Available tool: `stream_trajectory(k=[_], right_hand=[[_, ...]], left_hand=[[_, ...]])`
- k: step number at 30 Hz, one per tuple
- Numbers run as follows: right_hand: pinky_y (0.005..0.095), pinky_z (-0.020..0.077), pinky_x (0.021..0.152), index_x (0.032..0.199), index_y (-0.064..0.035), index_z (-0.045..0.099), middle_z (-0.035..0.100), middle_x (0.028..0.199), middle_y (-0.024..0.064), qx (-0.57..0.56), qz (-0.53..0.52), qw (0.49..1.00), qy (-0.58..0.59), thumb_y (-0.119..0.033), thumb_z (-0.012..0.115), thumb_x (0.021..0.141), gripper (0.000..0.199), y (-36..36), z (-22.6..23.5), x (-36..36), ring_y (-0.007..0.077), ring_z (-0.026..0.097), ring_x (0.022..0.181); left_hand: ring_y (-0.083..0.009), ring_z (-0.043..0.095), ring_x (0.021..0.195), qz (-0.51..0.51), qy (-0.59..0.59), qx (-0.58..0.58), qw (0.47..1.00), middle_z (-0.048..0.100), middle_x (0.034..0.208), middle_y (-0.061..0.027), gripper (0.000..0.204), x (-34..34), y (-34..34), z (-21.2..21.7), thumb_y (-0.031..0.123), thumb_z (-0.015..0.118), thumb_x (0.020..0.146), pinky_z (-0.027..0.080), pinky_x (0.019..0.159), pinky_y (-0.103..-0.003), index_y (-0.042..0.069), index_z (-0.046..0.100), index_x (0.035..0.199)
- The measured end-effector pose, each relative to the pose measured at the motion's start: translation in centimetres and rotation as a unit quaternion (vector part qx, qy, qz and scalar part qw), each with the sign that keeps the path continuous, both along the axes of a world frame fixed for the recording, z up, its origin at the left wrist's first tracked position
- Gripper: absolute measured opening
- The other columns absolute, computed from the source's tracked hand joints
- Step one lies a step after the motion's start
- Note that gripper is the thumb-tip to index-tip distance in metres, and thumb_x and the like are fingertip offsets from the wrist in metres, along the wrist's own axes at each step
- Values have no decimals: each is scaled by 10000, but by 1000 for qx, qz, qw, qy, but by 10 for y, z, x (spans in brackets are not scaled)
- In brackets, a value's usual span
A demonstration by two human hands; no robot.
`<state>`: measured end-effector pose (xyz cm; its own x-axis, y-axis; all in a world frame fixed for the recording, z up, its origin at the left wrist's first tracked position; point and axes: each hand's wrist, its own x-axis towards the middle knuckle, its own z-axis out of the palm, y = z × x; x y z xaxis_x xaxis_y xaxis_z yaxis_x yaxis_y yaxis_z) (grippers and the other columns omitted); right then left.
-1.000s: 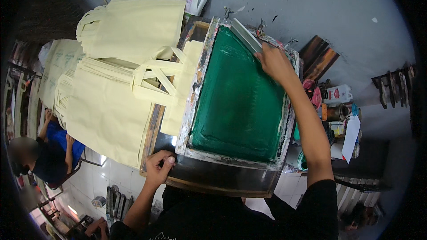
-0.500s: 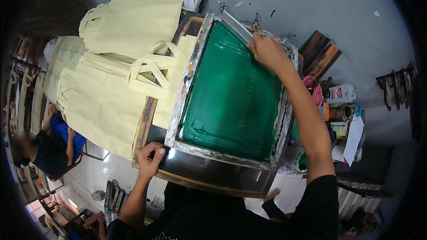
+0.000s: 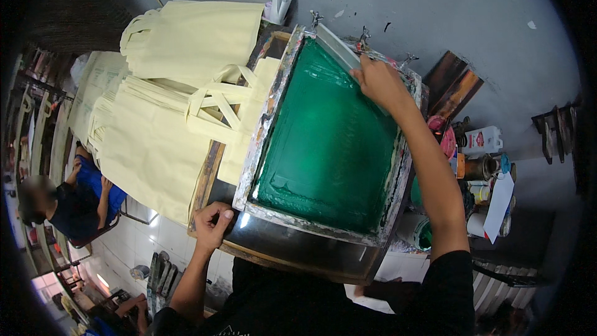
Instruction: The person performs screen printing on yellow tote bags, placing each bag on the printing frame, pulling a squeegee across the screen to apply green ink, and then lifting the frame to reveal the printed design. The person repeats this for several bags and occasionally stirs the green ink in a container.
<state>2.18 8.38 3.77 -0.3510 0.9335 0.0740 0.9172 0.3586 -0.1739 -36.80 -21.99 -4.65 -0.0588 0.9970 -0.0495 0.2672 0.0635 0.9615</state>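
Observation:
A screen-printing frame [image 3: 264,130] lies tilted on a dark, wood-edged board [image 3: 292,246]. Its mesh [image 3: 329,143] is coated in green ink, thicker near the edges. My right hand [image 3: 381,81] is closed around a pale squeegee [image 3: 337,48] slanting across the frame's far end; its right part is hidden under my hand and forearm. At the board's near left corner rests my left hand [image 3: 212,227], fingers curled and thumb beside the frame's corner. What those fingers hold, if anything, is hidden. A cream fabric bag [image 3: 239,149] reaches under the frame's left side.
Stacks of cream bags [image 3: 149,130] spread to the left. Metal clamps [image 3: 365,36] stand at the frame's far end. Ink tubs [image 3: 482,165] and a white jug [image 3: 484,140] crowd the right side. A seated person [image 3: 81,205] is at far left; another person's blurred arm [image 3: 395,291] shows below the board.
The whole view has shifted slightly, so the scene sits a little lower and farther right. Both my hands keep nearly the same places on the squeegee and board. The arm below the board has moved.

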Motion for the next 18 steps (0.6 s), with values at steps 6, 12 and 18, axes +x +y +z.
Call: stream_trajectory(k=[6,12,18], right_hand=[[560,537,772,1066,60,589,689,852,291,-8,13,1000,3,-270,639,954,351,9,13,5,479,685,833],[559,507,759,1091,46,585,668,836,301,3,46,999,-24,-296,614,976,361,13,-11,-4,502,655,829],[554,539,776,1111,-1,599,710,879,250,25,3,999,-22,-293,605,972,323,21,7,5,438,701,856]], left_hand=[[-102,532,618,-1,22,28,999,580,648,-26,248,3,3,0,183,698,926,432,592,-265,-13,638,787],[-96,541,621,-2,19,3,1000,595,654,-30,230,-2,0,-4,171,700,924,434,592,-266,-11,643,794],[-99,546,618,6,12,-2,1000,596,649,-32,225,-5,0,-6,160,700,921,439,590,-269,-11,645,785]])
